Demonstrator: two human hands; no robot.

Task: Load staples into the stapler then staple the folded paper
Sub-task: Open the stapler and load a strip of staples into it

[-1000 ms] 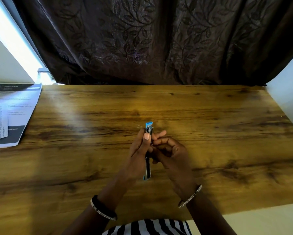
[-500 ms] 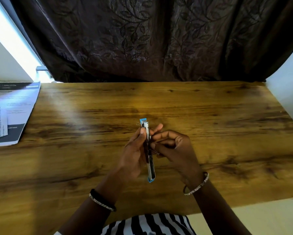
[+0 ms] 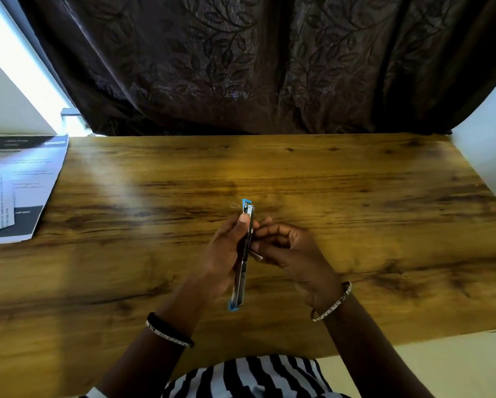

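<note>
Now your left hand [image 3: 226,251] grips the stapler [image 3: 243,254] above mid-bench [image 3: 356,196], nose toward 12 o'clock. Your right hand [image 3: 287,248] pinches a staple strip [image 3: 257,256] beside it. Papers [image 3: 16,185] lie at 9 o'clock.

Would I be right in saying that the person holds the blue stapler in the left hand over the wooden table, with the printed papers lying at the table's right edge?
Not quite: the head view shows the printed papers at the left edge of the wooden table, not the right. The left hand does hold the blue stapler over it.
</note>
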